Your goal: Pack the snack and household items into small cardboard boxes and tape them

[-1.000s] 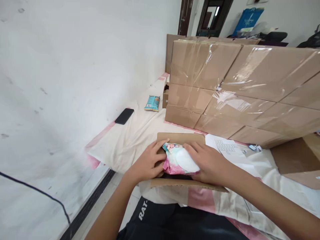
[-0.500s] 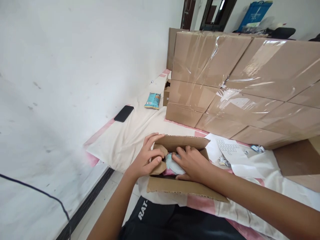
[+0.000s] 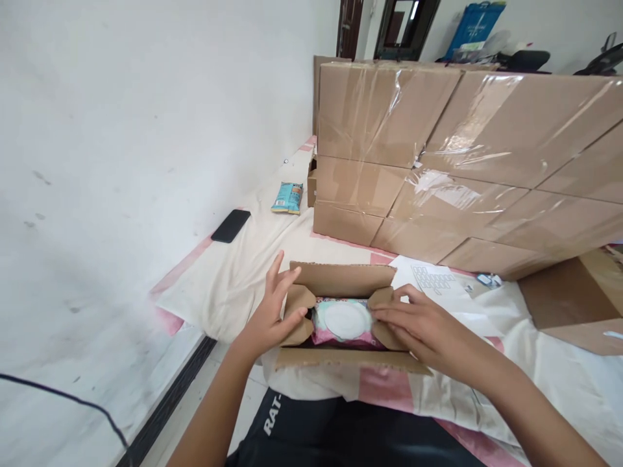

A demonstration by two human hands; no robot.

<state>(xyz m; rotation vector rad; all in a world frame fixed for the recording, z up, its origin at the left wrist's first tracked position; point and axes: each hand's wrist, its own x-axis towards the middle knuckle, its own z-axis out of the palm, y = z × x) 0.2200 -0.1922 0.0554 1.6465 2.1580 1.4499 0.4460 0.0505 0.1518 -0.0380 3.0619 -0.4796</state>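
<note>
An open cardboard box rests in front of me with its long flaps spread front and back. Inside lies a pack of wet wipes, pink and teal, its white oval lid facing up. My left hand is open at the box's left end, thumb against the folded-in left end flap and the other fingers raised. My right hand lies over the right end flap, fingers stretched out and pressing on it; the thumb is partly hidden.
Tape-wrapped cartons are stacked behind the box. A black phone and a blue snack packet lie on the sheet at left. Printed paper and another open carton are at right. A white wall stands left.
My right hand has come off the wipes pack and moved right onto the right end flap, leaving the pack's lid in full view. The left hand's fingers have lifted and spread.
</note>
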